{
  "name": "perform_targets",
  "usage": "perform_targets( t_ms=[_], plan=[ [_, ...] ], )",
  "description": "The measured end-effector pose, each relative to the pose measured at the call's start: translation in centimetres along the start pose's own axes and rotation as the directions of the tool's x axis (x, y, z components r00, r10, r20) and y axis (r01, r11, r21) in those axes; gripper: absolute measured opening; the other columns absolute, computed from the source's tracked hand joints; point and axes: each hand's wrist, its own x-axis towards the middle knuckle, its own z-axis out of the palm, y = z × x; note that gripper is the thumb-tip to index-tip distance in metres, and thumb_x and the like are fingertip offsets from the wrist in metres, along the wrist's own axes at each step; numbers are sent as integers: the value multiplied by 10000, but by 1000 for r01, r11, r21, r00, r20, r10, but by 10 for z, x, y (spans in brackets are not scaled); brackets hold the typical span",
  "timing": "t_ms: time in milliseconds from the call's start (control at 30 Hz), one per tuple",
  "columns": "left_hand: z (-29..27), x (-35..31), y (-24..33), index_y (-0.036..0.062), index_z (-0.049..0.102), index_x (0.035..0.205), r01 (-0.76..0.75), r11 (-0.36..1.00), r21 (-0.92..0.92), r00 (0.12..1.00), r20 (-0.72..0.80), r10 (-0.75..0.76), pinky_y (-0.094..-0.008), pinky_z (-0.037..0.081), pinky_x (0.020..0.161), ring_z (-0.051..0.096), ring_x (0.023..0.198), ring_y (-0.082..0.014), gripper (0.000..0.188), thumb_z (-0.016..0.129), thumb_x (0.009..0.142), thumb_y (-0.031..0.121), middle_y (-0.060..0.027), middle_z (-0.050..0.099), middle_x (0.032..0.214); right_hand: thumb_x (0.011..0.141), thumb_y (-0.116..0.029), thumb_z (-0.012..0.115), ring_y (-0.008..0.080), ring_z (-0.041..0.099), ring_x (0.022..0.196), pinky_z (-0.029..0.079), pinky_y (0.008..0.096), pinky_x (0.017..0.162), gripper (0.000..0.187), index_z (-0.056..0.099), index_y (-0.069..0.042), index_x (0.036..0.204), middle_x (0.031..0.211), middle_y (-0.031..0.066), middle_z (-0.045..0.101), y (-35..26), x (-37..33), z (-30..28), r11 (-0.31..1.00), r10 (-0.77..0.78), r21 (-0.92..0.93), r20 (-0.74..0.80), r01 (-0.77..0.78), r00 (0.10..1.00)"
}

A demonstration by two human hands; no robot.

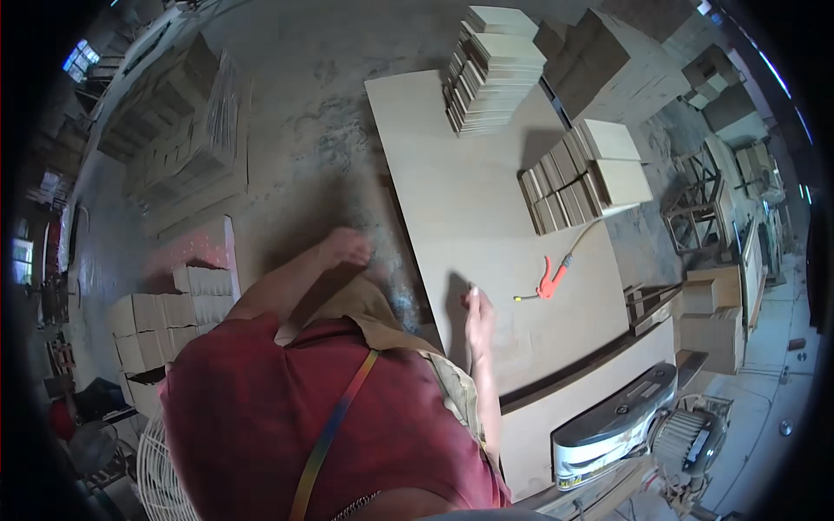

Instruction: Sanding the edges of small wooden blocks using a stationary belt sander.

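Observation:
My left hand [349,247] is held out over the floor, left of the work table [469,226]. Motion smears its fingers, and no object shows in it. Over the near left part of the tabletop is my right hand [479,323], its fingers curled in and the thumb side up. Nothing shows in that hand. To its right an orange air blow gun [549,282] with a yellow tip lies on the table, joined to a hose [586,236]. A stack of flat wooden boards [569,178] stands beyond the blow gun. Farther off rises a taller stack of boards [495,74].
A belt sander [612,417] with a motor [691,438] stands at the lower right. Open cartons [152,326] are at my left, and stacked cardboard [178,130] lies farther left. Large boxes [617,65] stand behind the table. Dust patches [343,130] mark the floor.

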Motion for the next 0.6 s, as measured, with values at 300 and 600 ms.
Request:
perform_targets(
  t_ms=[300,600],
  plan=[
    [-125,262,254,85,598,968,-141,909,-393,910,310,275,-333,509,714,659,827,-226,276,542,1165,269,-103,660,970,1177,-558,467,241,705,982,545,362,929,635,713,6,1335,1095,142,728,-10,254,67,746,236,659,-125,-97,964],
    [-51,399,375,-8,732,1276,168,950,-262,986,57,-158,-430,652,881,772,1031,-333,479,599,1123,426,-186,772,1175,1169,-569,461,229,693,1080,541,419,989,633,696,-25,1389,1185,91,742,-4,501,60,740,319,668,-253,-74,914]
  ],
)
